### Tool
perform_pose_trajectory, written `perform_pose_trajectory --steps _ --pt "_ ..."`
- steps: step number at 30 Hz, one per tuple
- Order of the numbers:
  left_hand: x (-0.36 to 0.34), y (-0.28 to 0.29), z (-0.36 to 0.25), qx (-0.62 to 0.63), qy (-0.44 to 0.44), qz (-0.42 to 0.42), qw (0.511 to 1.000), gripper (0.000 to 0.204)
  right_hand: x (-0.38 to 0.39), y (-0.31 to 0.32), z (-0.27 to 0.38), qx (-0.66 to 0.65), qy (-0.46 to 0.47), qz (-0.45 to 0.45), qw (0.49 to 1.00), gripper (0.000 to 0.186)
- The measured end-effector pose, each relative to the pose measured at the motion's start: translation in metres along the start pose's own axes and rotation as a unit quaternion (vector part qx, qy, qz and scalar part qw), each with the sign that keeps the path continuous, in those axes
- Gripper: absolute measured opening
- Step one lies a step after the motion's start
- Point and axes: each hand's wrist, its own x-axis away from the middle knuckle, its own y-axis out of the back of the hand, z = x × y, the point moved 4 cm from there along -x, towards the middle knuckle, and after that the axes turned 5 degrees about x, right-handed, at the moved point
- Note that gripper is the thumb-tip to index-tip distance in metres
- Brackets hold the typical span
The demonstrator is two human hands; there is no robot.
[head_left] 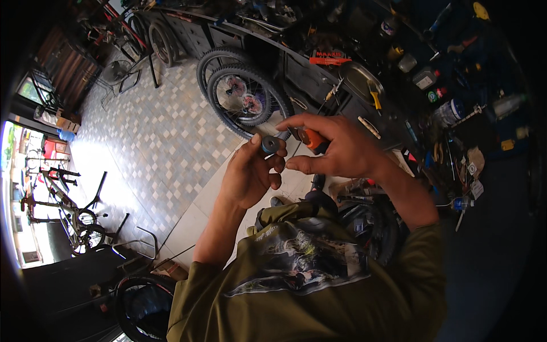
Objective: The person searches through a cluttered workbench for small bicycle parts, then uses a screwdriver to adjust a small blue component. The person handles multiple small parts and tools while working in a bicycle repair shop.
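My left hand [249, 179] pinches a small round blue-grey part with a dark hole in its middle [269, 145], between the thumb and fingers. To its right, my right hand [348, 149] is closed round an orange and black hand tool [311, 140]. Its kind is hard to make out, since palm and fingers cover part of it. The right index finger reaches out toward the round part. Both hands are raised in front of my chest, close together, and the tool and the round part appear slightly apart.
Two bicycle wheels [250, 94] lean against the dark workbench [307, 71] ahead. On the bench are a metal tray [360, 80], a yellow-handled tool [374, 96] and a red box [329, 57]. Bottles [424, 78] and tools crowd the right. Bicycles [71, 208] stand at the left.
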Motion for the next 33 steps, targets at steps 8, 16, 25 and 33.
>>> perform_pose_trajectory --steps 8,16,25,33 --pt "0.012 -0.03 0.0 0.04 -0.02 0.052 0.998 0.052 -0.003 -0.003 0.026 -0.21 0.006 0.022 0.977 0.044" --pt "0.034 -0.053 -0.004 0.041 -0.03 0.11 0.993 0.058 0.002 0.01 0.056 -0.173 0.095 0.024 0.98 0.044" --pt "0.026 -0.044 -0.01 -0.064 -0.314 0.067 0.945 0.057 0.004 0.009 0.05 -0.187 0.037 -0.042 0.981 0.045" --pt "0.014 -0.037 -0.016 -0.061 -0.364 0.111 0.923 0.04 0.003 -0.012 0.032 -0.151 0.006 -0.142 0.978 0.045"
